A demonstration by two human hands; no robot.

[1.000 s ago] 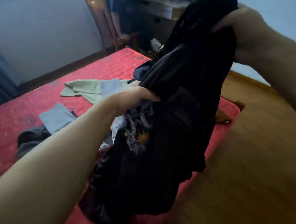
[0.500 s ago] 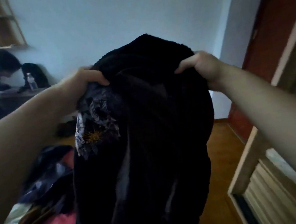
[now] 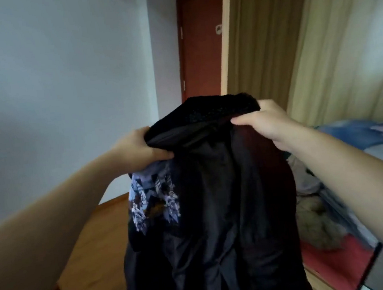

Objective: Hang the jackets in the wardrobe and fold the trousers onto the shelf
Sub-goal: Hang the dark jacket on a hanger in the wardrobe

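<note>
A black jacket with a fuzzy knit collar and smooth dark lining [image 3: 216, 189] hangs in the centre of the frame, held up in the air at its top edge by both hands. The left hand [image 3: 139, 150], left of centre, grips the collar's left end, thumb below and fingers curled over the cloth. The right hand [image 3: 264, 123], right of centre, pinches the collar's right end, fingers curled round the fabric. A pale printed patch [image 3: 154, 200] shows on the jacket's left side below the left hand. Behind, a reddish-brown door [image 3: 199, 45] stands at upper centre, beige curtains [image 3: 293, 39] fill the upper right, and a wooden floor [image 3: 94, 244] lies at lower left.
</note>
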